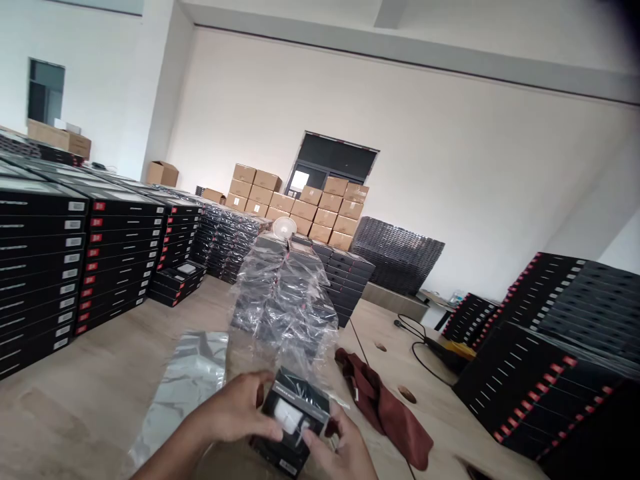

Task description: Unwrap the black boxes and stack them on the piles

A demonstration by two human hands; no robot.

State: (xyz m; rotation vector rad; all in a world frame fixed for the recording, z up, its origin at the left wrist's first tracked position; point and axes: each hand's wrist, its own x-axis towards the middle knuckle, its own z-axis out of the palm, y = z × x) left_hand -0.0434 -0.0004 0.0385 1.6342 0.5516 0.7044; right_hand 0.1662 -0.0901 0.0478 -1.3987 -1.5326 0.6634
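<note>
Both my hands hold a small black box (pixel 293 417) with a white picture on its top, low in the middle of the view. My left hand (pixel 240 407) grips its left side, fingers curled round the edge. My right hand (pixel 340 453) pinches its right side from below. The box sits partly inside a clear plastic bag (pixel 305 363) that rises behind it. Under it lies a wooden table (pixel 100 387).
Flat clear bags (pixel 185 387) lie left of my hands, a dark red cloth (pixel 385 407) to the right. Bagged boxes (pixel 280 293) are piled ahead. Tall stacks of black boxes (pixel 75 260) stand left and right (pixel 550 347). Brown cartons (pixel 300 207) line the far wall. A black cable (pixel 420 340) crosses the table.
</note>
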